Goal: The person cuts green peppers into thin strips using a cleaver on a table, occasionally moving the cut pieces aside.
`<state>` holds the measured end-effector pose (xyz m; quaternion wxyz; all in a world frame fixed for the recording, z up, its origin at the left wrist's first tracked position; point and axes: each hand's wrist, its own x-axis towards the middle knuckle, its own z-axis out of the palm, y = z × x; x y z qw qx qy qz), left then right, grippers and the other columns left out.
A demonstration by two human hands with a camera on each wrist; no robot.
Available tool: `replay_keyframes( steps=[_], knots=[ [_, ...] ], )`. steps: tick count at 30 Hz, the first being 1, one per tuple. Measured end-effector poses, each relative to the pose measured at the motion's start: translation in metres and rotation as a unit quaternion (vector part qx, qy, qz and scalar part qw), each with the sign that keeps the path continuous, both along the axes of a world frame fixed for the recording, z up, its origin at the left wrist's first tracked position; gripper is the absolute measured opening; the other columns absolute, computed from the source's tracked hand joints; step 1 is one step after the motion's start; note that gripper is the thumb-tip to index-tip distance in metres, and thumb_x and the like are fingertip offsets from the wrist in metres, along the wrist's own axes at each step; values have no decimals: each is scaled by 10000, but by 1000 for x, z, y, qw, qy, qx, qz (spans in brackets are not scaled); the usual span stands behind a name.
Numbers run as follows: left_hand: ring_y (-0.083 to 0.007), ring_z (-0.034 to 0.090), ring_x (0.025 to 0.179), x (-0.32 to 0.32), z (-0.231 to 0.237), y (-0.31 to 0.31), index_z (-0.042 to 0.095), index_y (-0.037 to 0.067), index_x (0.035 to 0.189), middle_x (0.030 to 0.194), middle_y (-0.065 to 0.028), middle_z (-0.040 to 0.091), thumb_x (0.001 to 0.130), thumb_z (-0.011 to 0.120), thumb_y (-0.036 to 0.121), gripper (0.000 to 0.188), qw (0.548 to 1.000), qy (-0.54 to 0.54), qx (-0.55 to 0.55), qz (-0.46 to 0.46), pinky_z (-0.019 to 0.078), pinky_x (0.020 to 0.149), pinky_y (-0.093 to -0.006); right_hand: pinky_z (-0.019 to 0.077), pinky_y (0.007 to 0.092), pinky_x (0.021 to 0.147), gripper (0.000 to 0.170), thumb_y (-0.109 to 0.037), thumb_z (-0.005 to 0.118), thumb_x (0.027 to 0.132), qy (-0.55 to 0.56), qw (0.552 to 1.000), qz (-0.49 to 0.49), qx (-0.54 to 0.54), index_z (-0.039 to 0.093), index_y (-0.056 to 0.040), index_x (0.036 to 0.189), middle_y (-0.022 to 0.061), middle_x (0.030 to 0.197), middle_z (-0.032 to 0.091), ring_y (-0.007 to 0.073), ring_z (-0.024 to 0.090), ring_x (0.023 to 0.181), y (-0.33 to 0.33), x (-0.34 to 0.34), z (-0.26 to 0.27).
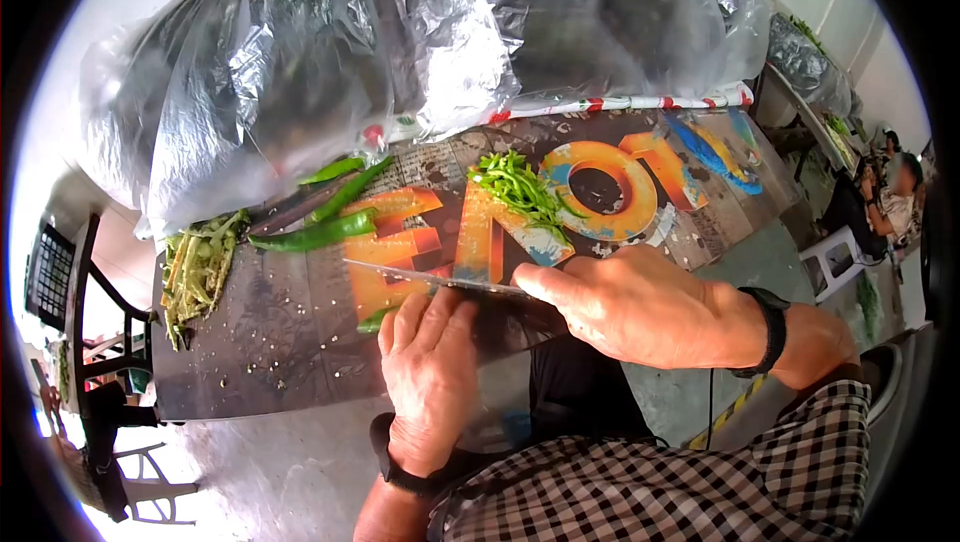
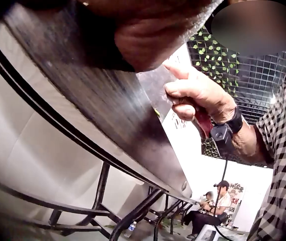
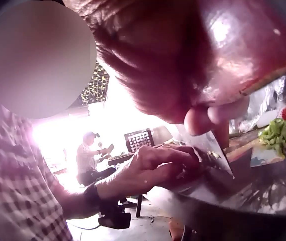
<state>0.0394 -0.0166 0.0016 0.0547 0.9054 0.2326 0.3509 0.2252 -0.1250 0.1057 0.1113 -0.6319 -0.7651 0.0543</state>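
Note:
My right hand (image 1: 640, 307) grips a broad-bladed cleaver (image 3: 214, 153), index finger and thumb close to the blade. In the head view the blade is nearly edge-on and points left across the table front. My left hand (image 1: 430, 367) holds down a green pepper (image 1: 372, 321) near the table's front edge, fingertips right at the blade; most of that pepper is hidden under the fingers. Beyond the hands lies a heap of sliced green pepper (image 1: 520, 192). Whole long green peppers (image 1: 315, 232) lie to the left.
A pile of pale green pepper cores and stems (image 1: 203, 277) sits at the table's left end. Small seeds and scraps dot the dark printed table (image 1: 290, 382). Clear plastic sheeting (image 1: 300, 52) covers the back. A seated person (image 1: 890, 197) and a white stool (image 1: 832, 260) are at right.

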Motion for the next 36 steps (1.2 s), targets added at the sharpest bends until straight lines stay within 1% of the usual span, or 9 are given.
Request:
replay_keyframes(
  steps=[2,8,13,16,17,23,26,29,36],
  knots=[
    [-275,569,1094,0,1,0,696,77,1029,1171,-57,655,736,666,55,295,1000,3,-7,-4,426,952,-432,510,424,470,424,-49,635,829,-9,999,-2,-31,503,-14,1230,137,712,633,328,656,581,7,-2,0],
    [-273,569,1098,-1,-2,1,692,74,1052,1168,-55,649,732,667,65,322,1000,-6,-14,-11,422,954,-432,489,440,451,439,-56,605,842,-4,999,44,31,484,-25,1263,142,673,621,339,648,556,42,-17,-16],
    [-273,569,1101,-2,-4,1,682,65,1058,1144,-63,645,728,668,44,331,1000,-19,-12,-18,426,950,-427,481,451,450,408,-72,614,848,-16,1000,2,11,501,-96,1240,152,650,620,347,641,551,25,-7,-14],
    [-301,576,1094,-1,-2,-1,690,46,1037,1128,-88,658,732,656,-6,311,999,-34,-17,-16,430,962,-431,457,468,452,305,-76,599,852,-18,999,-36,31,510,-41,1141,150,613,605,356,633,542,7,3,-15],
    [-314,579,1090,0,-1,-2,696,38,1025,1122,-99,664,736,649,-30,301,999,-37,-21,-17,431,969,-433,464,463,466,367,-79,621,840,-18,998,-55,25,510,-53,1189,159,631,619,356,630,544,3,6,-15],
    [-327,578,1096,0,-3,-4,695,22,1008,1124,-122,661,749,648,-30,268,999,-41,-22,-10,439,972,-444,476,463,488,385,-76,631,837,41,996,-15,77,528,-40,1207,166,649,634,360,631,556,-8,8,-10],
    [-284,582,1092,0,-6,-1,693,36,1019,1146,-107,650,732,671,11,289,999,-30,10,-4,446,962,-434,473,461,483,356,-77,632,835,14,999,-2,32,537,-31,1175,168,654,636,361,633,559,-7,6,-4],
    [-328,574,1109,0,-4,-1,702,15,1010,1143,-129,659,746,646,-28,273,999,-38,-20,-12,435,983,-438,473,458,479,342,-75,633,829,13,1000,-10,9,537,-30,1154,165,653,634,360,634,558,-6,5,-2],
    [-293,584,1107,-2,-5,0,691,33,1040,1158,-102,653,737,665,26,304,1000,-20,-8,-8,443,968,-443,472,456,462,343,-60,624,825,16,1000,-16,18,522,-38,1152,147,627,604,356,623,539,-10,1,3]
  ],
)
